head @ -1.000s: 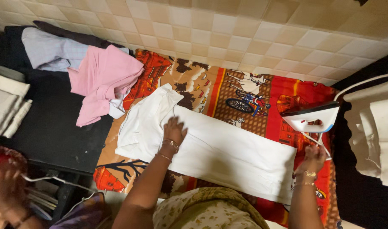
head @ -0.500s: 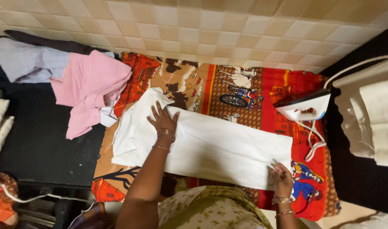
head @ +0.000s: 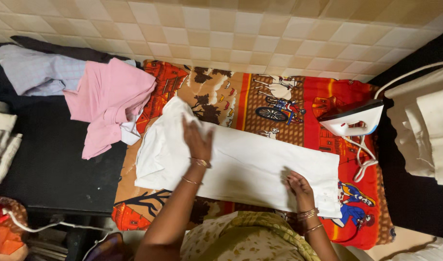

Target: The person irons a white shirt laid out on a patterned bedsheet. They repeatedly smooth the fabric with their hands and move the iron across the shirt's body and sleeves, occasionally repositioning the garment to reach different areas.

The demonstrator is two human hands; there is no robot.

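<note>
Head view: white cloth (head: 241, 164) folded and laid flat; our left hand (head: 196, 140) spread flat on it, right hand (head: 299, 186) fingers curled pressing it. Iron (head: 354, 118) parked upright, pressing undone.

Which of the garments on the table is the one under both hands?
The white garment, spread flat on the patterned cloth. The pink garment and pale blue shirt lie crumpled, untouched.

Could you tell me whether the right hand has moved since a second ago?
Yes. The right hand was below the iron and has come left along the white cloth, away from it.
</note>
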